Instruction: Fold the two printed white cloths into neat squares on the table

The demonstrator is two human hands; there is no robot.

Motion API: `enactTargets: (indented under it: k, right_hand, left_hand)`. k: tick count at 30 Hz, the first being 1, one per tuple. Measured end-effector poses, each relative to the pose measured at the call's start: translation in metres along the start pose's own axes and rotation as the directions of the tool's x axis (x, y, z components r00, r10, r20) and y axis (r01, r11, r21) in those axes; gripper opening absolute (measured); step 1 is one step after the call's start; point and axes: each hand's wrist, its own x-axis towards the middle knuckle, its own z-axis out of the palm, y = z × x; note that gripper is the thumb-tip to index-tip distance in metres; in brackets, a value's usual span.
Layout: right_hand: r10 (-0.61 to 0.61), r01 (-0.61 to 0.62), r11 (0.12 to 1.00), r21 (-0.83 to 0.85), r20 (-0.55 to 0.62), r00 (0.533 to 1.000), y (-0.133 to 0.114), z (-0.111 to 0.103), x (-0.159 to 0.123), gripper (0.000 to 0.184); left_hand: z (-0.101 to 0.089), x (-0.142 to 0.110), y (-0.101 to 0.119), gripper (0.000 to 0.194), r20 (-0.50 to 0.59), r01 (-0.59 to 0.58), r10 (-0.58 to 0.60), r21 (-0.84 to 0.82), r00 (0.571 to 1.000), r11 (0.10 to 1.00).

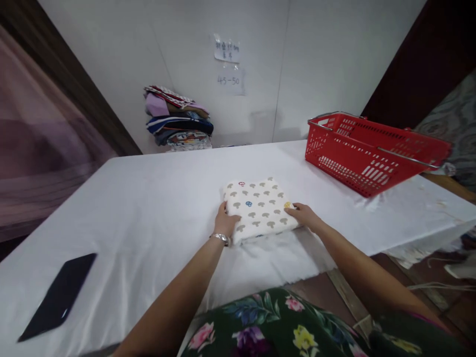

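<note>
A folded white cloth (260, 203) printed with grey, red, blue and yellow mushrooms lies flat near the front edge of the table. My left hand (226, 220) grips its left side, thumb on top and fingers along the edge; a bracelet circles that wrist. At the right side, my right hand (303, 216) pinches the corner beside the yellow mushroom, thumb above and the other fingers partly hidden. Which garment or piece of fabric it is, the fold does not show.
A red plastic basket (345, 153) with metal handles stands at the table's right. Folded clothes (180, 119) are stacked at the back against the wall. A black phone-like slab (59, 295) lies at front left on the white-covered table (148, 208). Paper notes (228, 79) hang on the wall.
</note>
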Motion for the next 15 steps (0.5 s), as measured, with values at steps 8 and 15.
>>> enactTargets:
  k: [8, 15]
  right_hand:
    - [-0.266, 0.127, 0.922, 0.365, 0.362, 0.893, -0.022, 0.088, -0.073, 0.072]
    - [-0.227, 0.172, 0.909, 0.381, 0.105, 0.968, -0.023, 0.076, -0.042, 0.042]
  left_hand:
    - [-0.115, 0.051, -0.010, 0.073, 0.132, -0.148, 0.116, 0.266, 0.984, 0.953]
    - [-0.115, 0.035, -0.040, 0.049, 0.032, -0.264, 0.283, 0.469, 0.959, 0.843]
